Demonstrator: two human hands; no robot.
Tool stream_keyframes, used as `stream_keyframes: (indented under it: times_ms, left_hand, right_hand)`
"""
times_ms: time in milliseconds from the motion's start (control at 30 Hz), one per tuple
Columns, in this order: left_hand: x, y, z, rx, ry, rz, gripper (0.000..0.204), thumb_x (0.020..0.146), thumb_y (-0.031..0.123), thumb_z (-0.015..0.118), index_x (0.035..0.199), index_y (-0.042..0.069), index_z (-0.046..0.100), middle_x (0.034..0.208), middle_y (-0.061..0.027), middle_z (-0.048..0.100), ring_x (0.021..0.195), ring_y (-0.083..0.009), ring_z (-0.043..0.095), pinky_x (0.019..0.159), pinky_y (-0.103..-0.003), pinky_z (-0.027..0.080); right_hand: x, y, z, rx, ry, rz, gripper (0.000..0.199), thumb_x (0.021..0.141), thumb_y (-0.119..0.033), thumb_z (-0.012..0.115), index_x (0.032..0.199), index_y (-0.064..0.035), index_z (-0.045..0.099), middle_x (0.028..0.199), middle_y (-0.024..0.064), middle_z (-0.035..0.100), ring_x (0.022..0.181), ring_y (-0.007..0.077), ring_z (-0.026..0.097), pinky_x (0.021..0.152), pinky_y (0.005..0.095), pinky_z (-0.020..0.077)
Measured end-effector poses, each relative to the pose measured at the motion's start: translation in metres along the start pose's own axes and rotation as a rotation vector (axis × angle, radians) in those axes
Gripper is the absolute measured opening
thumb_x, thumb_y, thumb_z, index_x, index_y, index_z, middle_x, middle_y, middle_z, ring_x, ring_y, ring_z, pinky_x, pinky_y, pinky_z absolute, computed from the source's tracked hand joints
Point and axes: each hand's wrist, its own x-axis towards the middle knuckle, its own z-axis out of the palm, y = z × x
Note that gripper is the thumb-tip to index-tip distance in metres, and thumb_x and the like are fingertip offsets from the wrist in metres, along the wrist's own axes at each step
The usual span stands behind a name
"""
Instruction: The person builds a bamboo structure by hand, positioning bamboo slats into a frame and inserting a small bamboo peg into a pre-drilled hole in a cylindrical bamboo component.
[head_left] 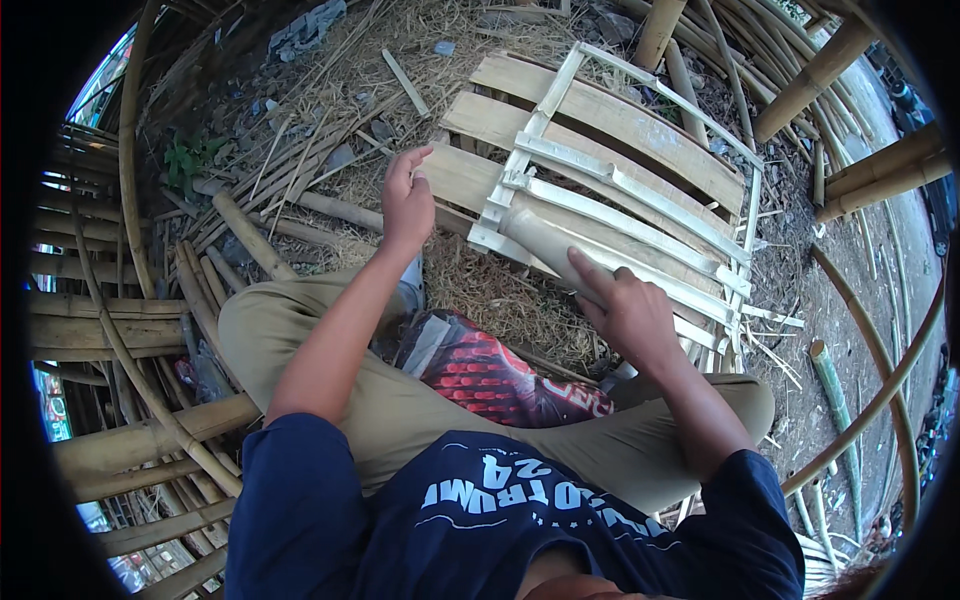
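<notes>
The bamboo slat frame [620, 190] lies on wide planks [600, 110] at about 1 o'clock from the knees. Right hand [630, 315] rests fingers flat on a pale slat at its near edge; left hand [405, 200] hovers at 11, loosely curled, holding nothing. The frame looks light, stiff and splintery, so I'd grip the side rails.

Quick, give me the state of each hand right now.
Left hand: raised, fingers loosely curled, holding nothing visible.
Right hand: open, fingers pressing on a bamboo slat of the slatted frame.
</notes>
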Motion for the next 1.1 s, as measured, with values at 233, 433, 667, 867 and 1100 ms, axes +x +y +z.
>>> stream_keyframes:
  times_ms: [233, 433, 667, 867, 1100]
  left_hand:
    - [-0.009, 0.018, 0.006, 0.184, -0.573, 0.208, 0.037, 0.095, 0.007, 0.070, 0.132, 0.004, 0.071, 0.129, -0.0172, 0.069, 0.119, -0.0348, 0.067, 0.105, -0.041, 0.052]
    - [-0.018, 0.020, 0.011, 0.109, -0.562, 0.061, 0.033, 0.090, 0.004, 0.077, 0.123, 0.003, 0.074, 0.119, -0.0153, 0.072, 0.112, -0.0340, 0.068, 0.099, -0.040, 0.054]
    - [-0.012, 0.008, 0.013, 0.214, -0.617, 0.164, 0.032, 0.090, 0.005, 0.079, 0.121, 0.005, 0.076, 0.115, -0.0127, 0.075, 0.114, -0.0301, 0.071, 0.099, -0.038, 0.053]
    - [-0.012, 0.008, 0.017, 0.062, -0.507, 0.018, 0.020, 0.093, 0.009, 0.080, 0.112, 0.001, 0.079, 0.111, -0.0127, 0.078, 0.104, -0.0228, 0.075, 0.094, -0.033, 0.055]
    - [-0.011, -0.018, 0.024, -0.130, -0.487, -0.271, 0.026, 0.094, 0.015, 0.083, 0.116, 0.001, 0.079, 0.100, -0.0084, 0.081, 0.090, -0.0103, 0.073, 0.081, -0.026, 0.058]
  right_hand:
    - [-0.002, 0.010, 0.015, 0.141, -0.004, 0.048, 0.072, 0.090, -0.028, 0.079, 0.157, -0.0299, 0.053, 0.079, 0.0213, 0.068, 0.072, 0.0416, 0.070, 0.069, 0.0510, 0.0556]
    - [0.007, 0.020, 0.007, 0.200, -0.039, 0.037, 0.069, 0.090, -0.030, 0.079, 0.155, -0.0282, 0.056, 0.079, 0.0213, 0.071, 0.079, 0.0416, 0.072, 0.074, 0.0508, 0.0568]
    - [0.016, 0.026, -0.002, 0.253, -0.088, 0.011, 0.069, 0.088, -0.031, 0.079, 0.154, -0.0295, 0.057, 0.085, 0.0212, 0.073, 0.082, 0.0415, 0.073, 0.080, 0.0511, 0.0574]
    - [0.019, 0.031, -0.011, 0.299, -0.078, 0.004, 0.068, 0.088, -0.031, 0.078, 0.153, -0.0318, 0.058, 0.088, 0.0208, 0.075, 0.084, 0.0409, 0.073, 0.082, 0.0505, 0.0580]
    - [0.016, 0.014, -0.001, 0.232, -0.074, 0.007, 0.068, 0.088, -0.028, 0.077, 0.153, -0.0261, 0.057, 0.087, 0.0192, 0.074, 0.082, 0.0401, 0.073, 0.077, 0.0499, 0.0583]
